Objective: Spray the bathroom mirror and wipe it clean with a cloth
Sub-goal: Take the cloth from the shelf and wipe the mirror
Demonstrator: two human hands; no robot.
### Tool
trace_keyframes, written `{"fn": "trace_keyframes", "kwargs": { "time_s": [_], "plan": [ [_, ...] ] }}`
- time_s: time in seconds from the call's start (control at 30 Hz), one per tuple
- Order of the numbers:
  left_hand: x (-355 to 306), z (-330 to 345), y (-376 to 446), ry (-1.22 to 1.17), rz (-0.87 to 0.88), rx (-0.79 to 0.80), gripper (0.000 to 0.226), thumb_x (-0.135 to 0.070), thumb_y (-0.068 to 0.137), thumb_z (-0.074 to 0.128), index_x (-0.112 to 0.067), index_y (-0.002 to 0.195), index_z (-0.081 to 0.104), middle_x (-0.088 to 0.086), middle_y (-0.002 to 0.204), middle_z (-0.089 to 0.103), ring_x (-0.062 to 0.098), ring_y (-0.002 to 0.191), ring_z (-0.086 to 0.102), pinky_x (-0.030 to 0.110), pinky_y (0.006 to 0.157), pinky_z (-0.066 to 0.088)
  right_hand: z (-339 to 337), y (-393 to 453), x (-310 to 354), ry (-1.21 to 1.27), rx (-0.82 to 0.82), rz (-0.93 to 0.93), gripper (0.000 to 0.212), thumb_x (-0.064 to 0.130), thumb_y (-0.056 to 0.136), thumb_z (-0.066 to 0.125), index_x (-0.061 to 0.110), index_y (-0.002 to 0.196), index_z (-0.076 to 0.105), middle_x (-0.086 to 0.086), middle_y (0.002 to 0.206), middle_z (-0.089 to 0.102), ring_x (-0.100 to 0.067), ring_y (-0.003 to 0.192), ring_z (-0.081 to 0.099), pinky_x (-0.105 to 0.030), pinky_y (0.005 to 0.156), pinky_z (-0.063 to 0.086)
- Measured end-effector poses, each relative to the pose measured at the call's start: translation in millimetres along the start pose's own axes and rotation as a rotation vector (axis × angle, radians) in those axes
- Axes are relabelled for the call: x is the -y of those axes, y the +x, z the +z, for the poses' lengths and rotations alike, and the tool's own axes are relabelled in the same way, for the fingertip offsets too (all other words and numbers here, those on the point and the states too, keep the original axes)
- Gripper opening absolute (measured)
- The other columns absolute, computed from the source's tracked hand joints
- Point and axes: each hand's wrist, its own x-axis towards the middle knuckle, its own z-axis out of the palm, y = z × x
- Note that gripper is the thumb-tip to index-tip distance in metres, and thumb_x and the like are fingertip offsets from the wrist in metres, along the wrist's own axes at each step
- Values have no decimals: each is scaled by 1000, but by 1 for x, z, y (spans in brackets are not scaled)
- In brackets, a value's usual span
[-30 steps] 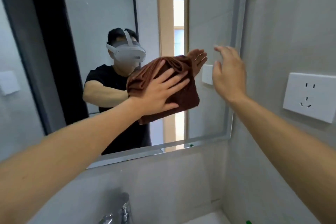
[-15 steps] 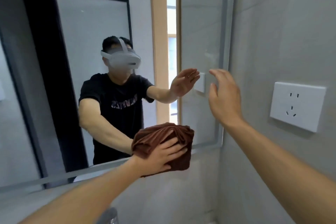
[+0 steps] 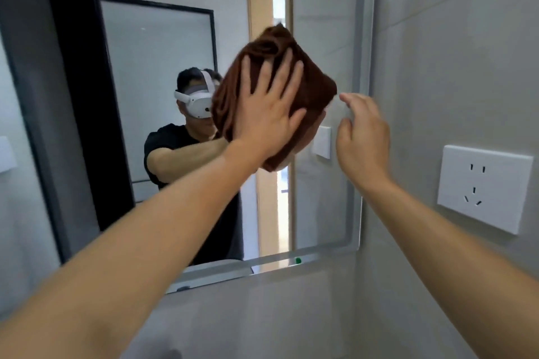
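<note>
The wall mirror (image 3: 157,73) fills the left and middle of the view, its frosted border running down the right side and along the bottom. My left hand (image 3: 267,109) presses a folded brown cloth (image 3: 312,79) flat against the glass in the mirror's upper right part, fingers spread over the cloth. My right hand (image 3: 363,137) hovers beside the mirror's right edge, just right of the cloth, fingers loosely curled and holding nothing. No spray bottle is in view.
A white wall socket (image 3: 482,186) sits on the grey tiled wall at right. Grey tiles continue below the mirror. The mirror reflects a person in a black shirt, a dark door frame and a small green object (image 3: 297,260) at its bottom edge.
My left hand swept the cloth down to the mirror's bottom edge, then back up to the upper right. My right hand stayed near the mirror's right edge.
</note>
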Motion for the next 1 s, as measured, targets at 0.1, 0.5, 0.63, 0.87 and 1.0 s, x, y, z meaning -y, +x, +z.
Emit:
{"fn": "trace_keyframes", "kwargs": {
  "time_s": [0.1, 0.5, 0.63, 0.87, 1.0],
  "plan": [
    [-50, 30, -45, -98, 213, 101, 77, -49, 92, 48, -14, 157, 28, 14, 161, 31, 42, 145, 31, 65, 118, 12, 3, -3, -9, 18, -31, 13, 46, -4, 90, 43, 6, 132, 58, -7, 136, 56, -19, 124, 52, 1, 95, 22],
    [-21, 37, -7, -175, 755, 52, 72, -49, 85, 66, -11, 145, 51, 18, 148, 50, 44, 138, 42, 45, 123, -1, -21, 27, -9, 19, -47, -36, 44, -4, 93, 44, 8, 134, 57, -6, 138, 55, -18, 124, 53, -8, 97, 28],
    [43, -8, 107, -86, 120, -58, 74, -61, 90, 44, -21, 153, 39, 12, 160, 35, 38, 147, 30, 50, 121, -8, -25, 43, 1, 125, -134, -56, 42, -5, 90, 47, 9, 127, 63, -7, 126, 60, -17, 114, 59, -9, 97, 37],
    [-17, -13, 61, -164, -120, -5, 67, -48, 97, 32, -18, 157, 26, 8, 163, 28, 32, 149, 25, 56, 123, 4, -15, 50, 11, 291, -196, -113, 36, -4, 94, 44, 6, 121, 65, 0, 114, 62, -9, 101, 62, -11, 92, 45],
    [-6, -31, 66, -521, -110, 5, 54, -26, 97, 32, -16, 149, 45, 2, 152, 47, 23, 142, 39, 43, 123, 14, 13, 41, 24, 385, -163, 13, 36, -3, 94, 46, 9, 122, 65, 3, 115, 63, -6, 105, 61, -26, 96, 51]
  ]
}}
